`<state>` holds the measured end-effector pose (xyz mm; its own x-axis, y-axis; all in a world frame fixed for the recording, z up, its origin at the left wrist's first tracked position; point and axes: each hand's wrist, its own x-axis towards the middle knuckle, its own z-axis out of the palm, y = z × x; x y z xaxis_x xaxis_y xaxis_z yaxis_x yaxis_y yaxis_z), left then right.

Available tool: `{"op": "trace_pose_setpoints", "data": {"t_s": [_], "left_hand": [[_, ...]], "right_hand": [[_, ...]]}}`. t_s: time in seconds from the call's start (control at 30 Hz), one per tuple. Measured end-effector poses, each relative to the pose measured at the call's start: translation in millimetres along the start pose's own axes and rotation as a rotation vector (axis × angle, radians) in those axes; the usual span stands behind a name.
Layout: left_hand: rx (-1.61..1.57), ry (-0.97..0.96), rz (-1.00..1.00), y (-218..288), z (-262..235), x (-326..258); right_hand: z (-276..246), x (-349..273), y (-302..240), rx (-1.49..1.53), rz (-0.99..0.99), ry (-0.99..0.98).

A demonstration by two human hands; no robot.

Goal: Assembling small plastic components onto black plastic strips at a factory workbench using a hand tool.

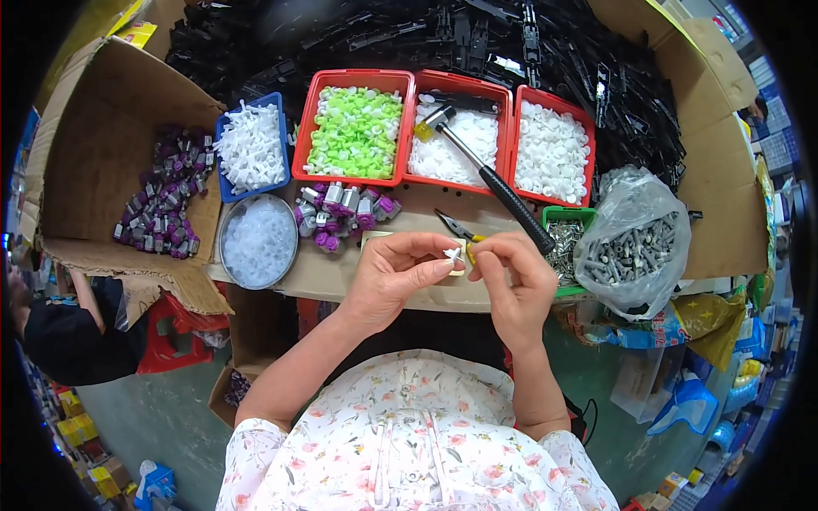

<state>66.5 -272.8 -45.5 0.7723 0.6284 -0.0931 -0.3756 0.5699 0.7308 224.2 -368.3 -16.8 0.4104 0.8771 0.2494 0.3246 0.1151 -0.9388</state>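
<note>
Two hands meet just above the near edge of the worktable (341, 277): the left hand (394, 277) pinches a small white plastic piece (452, 254) between thumb and forefinger, and the right hand (511, 285), fingers curled in close, touches the same piece from the other side. Little open room lies around them. A pile of purple-and-grey parts (345, 213) and yellow-handled pliers (460, 230) sit just beyond the fingertips, and a hammer (490, 175) slants across the red trays (443, 128) down toward the right hand. A round tin of clear pieces (258, 241) hangs over the table's left edge, and a plastic bag of grey metal parts (635, 243) crowds the right edge.
</note>
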Motion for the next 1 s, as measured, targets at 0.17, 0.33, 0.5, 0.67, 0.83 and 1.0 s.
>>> {"op": "trace_pose_setpoints", "data": {"t_s": [0.17,0.33,0.5,0.67,0.83,1.0], "left_hand": [[0.204,-0.016,0.137,-3,-1,1],[0.266,-0.041,0.198,-5,-1,1],[0.306,0.002,0.193,-4,2,-1],[0.5,0.012,0.276,-8,-8,-4],[0.556,0.038,0.249,-10,-13,-6],[0.571,0.075,0.24,-13,-22,-12]], "right_hand": [[5,4,11,0.321,0.138,-0.093],[1,5,19,0.372,0.135,-0.125],[1,5,19,0.394,0.151,-0.128],[3,4,10,-0.023,-0.078,-0.13],[11,3,11,-0.132,-0.169,-0.116],[18,3,10,-0.153,-0.174,-0.115]]}}
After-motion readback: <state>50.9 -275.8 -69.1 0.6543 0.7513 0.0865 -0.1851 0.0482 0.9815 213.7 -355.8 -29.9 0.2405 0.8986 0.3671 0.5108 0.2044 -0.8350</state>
